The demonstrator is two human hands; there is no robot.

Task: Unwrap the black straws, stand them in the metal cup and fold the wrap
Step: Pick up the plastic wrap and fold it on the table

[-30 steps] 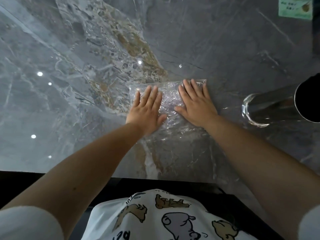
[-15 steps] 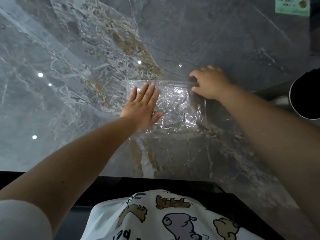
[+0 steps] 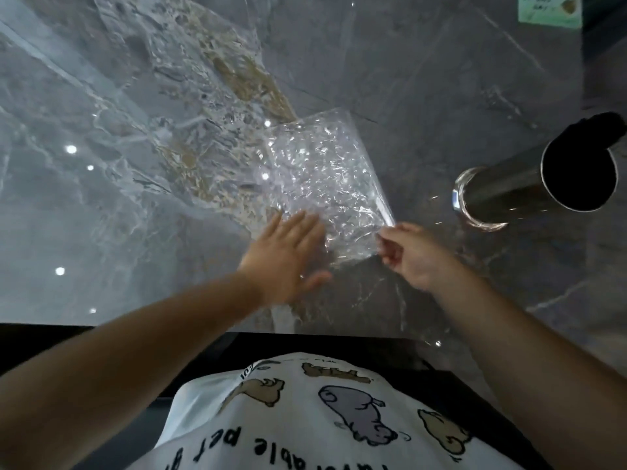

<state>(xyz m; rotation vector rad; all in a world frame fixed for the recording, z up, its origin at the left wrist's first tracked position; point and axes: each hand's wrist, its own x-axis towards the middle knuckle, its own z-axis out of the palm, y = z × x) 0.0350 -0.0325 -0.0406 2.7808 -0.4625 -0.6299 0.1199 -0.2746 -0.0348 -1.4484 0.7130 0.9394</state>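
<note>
A clear, crinkled plastic wrap [image 3: 322,178] lies as a flat rectangle on the marble table, turned at an angle. My right hand [image 3: 412,254] pinches its near right corner between thumb and fingers. My left hand [image 3: 288,252] lies flat with fingers spread at the wrap's near left edge, its fingertips touching the plastic. The metal cup [image 3: 515,188] stands to the right of the wrap. Its dark mouth faces the camera, and black straws [image 3: 597,128] stick out of it at the top right.
The grey and brown marble table [image 3: 135,164] stretches far to the left and back. Its dark front edge [image 3: 101,334] runs just in front of my body. A green card [image 3: 549,10] lies at the far right corner.
The wrap has turned from square-on to an angle. My right hand came from the wrap's far right corner back to its near right corner. My left hand slid toward me to the near edge.
</note>
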